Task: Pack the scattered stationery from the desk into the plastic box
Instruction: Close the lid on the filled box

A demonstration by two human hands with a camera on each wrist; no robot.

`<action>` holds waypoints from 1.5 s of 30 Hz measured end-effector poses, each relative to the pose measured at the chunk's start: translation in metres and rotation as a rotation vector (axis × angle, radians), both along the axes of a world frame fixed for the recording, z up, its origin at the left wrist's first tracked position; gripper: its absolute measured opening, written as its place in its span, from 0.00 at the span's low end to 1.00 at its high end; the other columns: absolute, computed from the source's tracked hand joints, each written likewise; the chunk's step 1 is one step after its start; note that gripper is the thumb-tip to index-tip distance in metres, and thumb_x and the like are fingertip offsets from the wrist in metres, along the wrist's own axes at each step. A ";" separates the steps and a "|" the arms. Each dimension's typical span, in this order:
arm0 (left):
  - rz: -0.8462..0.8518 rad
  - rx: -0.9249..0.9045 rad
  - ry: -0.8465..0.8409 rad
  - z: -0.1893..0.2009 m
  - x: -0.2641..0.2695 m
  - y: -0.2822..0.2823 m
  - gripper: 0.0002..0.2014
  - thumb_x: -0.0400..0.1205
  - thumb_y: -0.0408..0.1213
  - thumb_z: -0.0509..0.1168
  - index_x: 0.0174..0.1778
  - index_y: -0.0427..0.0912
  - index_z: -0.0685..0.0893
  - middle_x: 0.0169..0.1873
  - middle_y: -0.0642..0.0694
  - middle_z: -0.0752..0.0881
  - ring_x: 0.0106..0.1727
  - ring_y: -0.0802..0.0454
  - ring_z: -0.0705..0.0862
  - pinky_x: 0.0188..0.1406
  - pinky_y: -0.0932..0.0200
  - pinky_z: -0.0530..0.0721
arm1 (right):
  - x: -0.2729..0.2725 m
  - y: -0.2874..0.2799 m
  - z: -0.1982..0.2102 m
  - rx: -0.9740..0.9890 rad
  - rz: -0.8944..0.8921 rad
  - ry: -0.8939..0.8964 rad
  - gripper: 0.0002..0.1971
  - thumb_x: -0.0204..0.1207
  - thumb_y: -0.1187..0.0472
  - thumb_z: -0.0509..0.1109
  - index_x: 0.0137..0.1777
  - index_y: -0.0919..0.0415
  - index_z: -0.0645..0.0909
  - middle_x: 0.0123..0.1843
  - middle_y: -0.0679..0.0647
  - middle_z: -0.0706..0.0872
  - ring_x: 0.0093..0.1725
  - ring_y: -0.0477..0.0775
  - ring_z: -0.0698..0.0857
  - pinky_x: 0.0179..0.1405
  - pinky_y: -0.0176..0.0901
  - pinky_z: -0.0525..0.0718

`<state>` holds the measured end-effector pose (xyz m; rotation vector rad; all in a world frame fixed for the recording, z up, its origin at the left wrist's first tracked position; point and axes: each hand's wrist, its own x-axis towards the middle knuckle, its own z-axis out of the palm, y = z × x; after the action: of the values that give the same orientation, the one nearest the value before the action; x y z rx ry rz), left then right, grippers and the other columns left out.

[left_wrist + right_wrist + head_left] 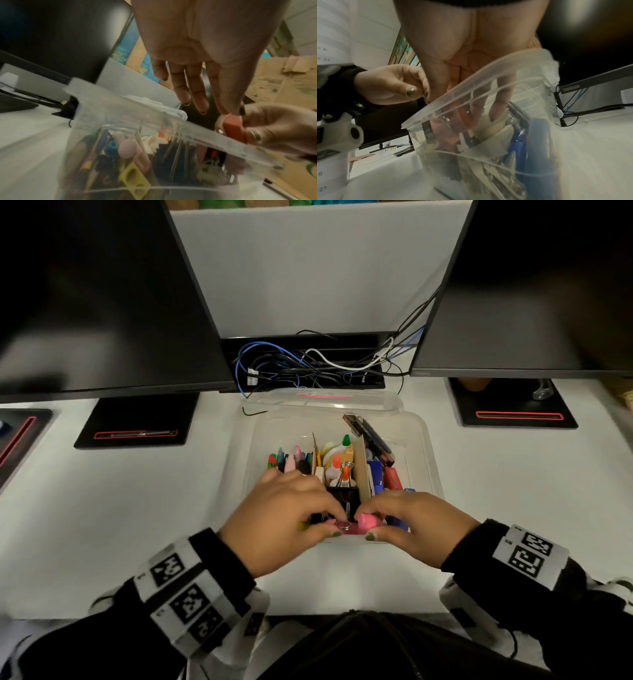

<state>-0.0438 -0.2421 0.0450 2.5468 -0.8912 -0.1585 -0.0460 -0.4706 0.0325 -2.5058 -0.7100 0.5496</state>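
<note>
I see both hands low, close together, fingertips nearly meeting. L hand (pixel 281 513) fingers curled down, pinching. R hand (pixel 412 523) curled, thumb + forefinger pinching too.

We see a white counter (pixel 137 508) carrying the clear plastic box (pixel 424 446) at centre, black monitor bases at ten (pixel 137 422) and two o'clock (pixel 517 409), and a cable tray (pixel 308 361) at twelve.

Two dark monitors, left (pixel 102 292) and right (pixel 534 282), on black stands (pixel 137 424) over the white surface (pixel 102 508). Tangle of blue, black, white cables (pixel 308 361) in a far tray between them. White partition (pixel 315 265) behind.
</note>
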 end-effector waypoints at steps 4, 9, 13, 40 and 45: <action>-0.026 0.079 -0.009 -0.009 0.001 -0.016 0.14 0.75 0.61 0.64 0.54 0.65 0.85 0.40 0.61 0.81 0.47 0.60 0.74 0.45 0.60 0.57 | -0.001 0.000 0.000 -0.012 0.007 -0.029 0.12 0.80 0.51 0.64 0.62 0.47 0.79 0.54 0.41 0.84 0.52 0.44 0.79 0.54 0.36 0.77; 0.053 0.068 0.030 -0.012 0.002 -0.025 0.09 0.77 0.57 0.64 0.50 0.64 0.86 0.39 0.59 0.78 0.47 0.63 0.73 0.47 0.60 0.57 | -0.005 -0.007 -0.007 0.135 -0.054 -0.072 0.04 0.74 0.57 0.69 0.48 0.51 0.81 0.40 0.46 0.84 0.41 0.45 0.79 0.42 0.33 0.79; 0.060 0.091 -0.003 -0.014 0.001 -0.028 0.09 0.79 0.56 0.64 0.51 0.62 0.85 0.39 0.59 0.74 0.47 0.61 0.72 0.46 0.62 0.53 | -0.009 -0.012 -0.014 0.202 -0.090 -0.103 0.04 0.70 0.56 0.68 0.44 0.50 0.80 0.37 0.45 0.82 0.40 0.42 0.77 0.39 0.28 0.76; 0.290 -0.171 0.235 -0.012 0.018 -0.026 0.05 0.79 0.43 0.67 0.47 0.54 0.89 0.35 0.58 0.87 0.39 0.65 0.83 0.47 0.72 0.74 | -0.003 -0.016 0.000 0.434 -0.329 -0.179 0.13 0.73 0.50 0.53 0.50 0.46 0.77 0.44 0.44 0.85 0.46 0.47 0.84 0.48 0.43 0.84; 0.204 -0.115 0.139 -0.016 0.015 -0.025 0.03 0.77 0.48 0.69 0.43 0.60 0.88 0.39 0.63 0.86 0.43 0.66 0.80 0.63 0.54 0.70 | 0.002 -0.027 0.015 0.432 -0.426 -0.146 0.10 0.74 0.50 0.61 0.52 0.33 0.77 0.45 0.44 0.87 0.43 0.45 0.86 0.48 0.48 0.86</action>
<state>-0.0287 -0.2669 0.0290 2.4667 -0.5684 -0.2123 -0.0436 -0.4977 0.0471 -2.2032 -0.2845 0.0503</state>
